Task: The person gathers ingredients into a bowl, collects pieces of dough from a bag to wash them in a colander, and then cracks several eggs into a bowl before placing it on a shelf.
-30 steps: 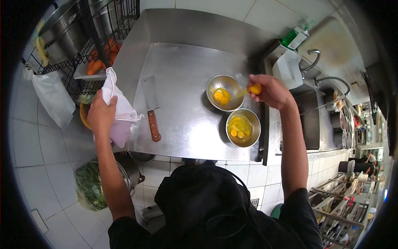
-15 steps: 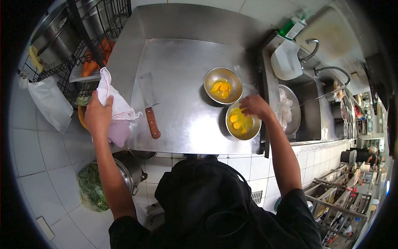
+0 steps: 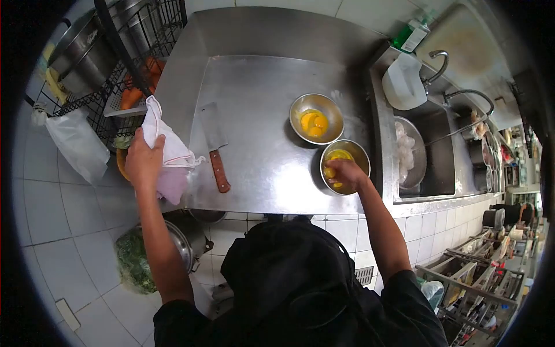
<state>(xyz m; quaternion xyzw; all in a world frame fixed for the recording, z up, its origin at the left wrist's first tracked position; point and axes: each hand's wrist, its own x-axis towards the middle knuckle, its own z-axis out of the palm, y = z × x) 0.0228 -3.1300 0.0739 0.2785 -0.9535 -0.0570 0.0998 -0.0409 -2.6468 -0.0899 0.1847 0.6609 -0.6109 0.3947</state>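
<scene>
My left hand is closed on a white cloth at the left edge of the steel counter. A mauve cloth hangs just below it. My right hand reaches down inside the nearer steel bowl, fingers drawn together at the raw eggs. Whatever is between those fingertips is hidden. A second steel bowl, also with cracked eggs and whole yolks, stands just behind. A cleaver with a wooden handle lies on the counter near my left hand.
At right is a sink with a bowl of eggshells, a white container and a tap. A wire rack with pots and carrots stands left. Leafy greens sit in a bag below.
My right hand has moved from the rim of the nearer bowl down into it, among the eggs. My left hand stays on the white cloth. The whole view has shifted slightly.
</scene>
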